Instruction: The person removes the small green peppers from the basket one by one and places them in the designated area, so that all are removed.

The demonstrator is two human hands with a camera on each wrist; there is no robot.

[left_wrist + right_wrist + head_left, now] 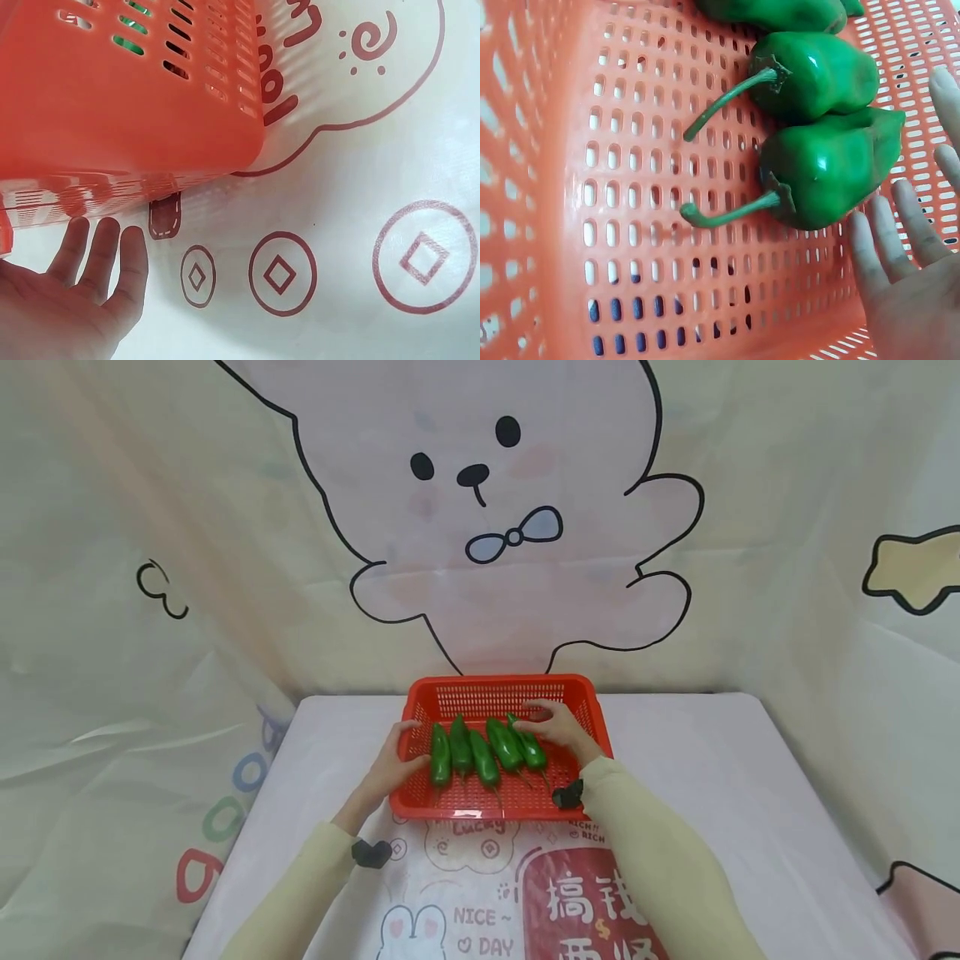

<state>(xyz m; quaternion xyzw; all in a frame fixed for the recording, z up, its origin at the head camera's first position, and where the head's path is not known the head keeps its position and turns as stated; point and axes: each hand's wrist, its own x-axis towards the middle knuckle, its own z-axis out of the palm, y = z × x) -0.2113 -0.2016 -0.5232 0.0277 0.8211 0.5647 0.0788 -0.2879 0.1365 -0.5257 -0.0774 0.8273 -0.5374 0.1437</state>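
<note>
A red plastic basket (pixel 480 814) stands on the table with several green peppers (pixel 461 747) lying side by side in it. At its left side is my left hand (pixel 390 768), the thumb reaching over the rim. In the left wrist view, three slightly bent fingers (pixel 97 262) lie beside the basket's outer wall (pixel 120 127); the thumb is hidden there. My right hand (pixel 562 731) is over the basket's right part, next to the rightmost pepper (pixel 532 752). In the right wrist view its fingers (pixel 889 232) are spread and extended beside that pepper (pixel 825 172), pinching nothing.
Under the basket is a white tabletop (pixel 675 752) with a printed mat (pixel 480 893) at the front. A fabric backdrop (pixel 750 568) with a cartoon bear rises right behind the basket. Dark wrist devices (pixel 371 853) sit at the sleeve cuffs.
</note>
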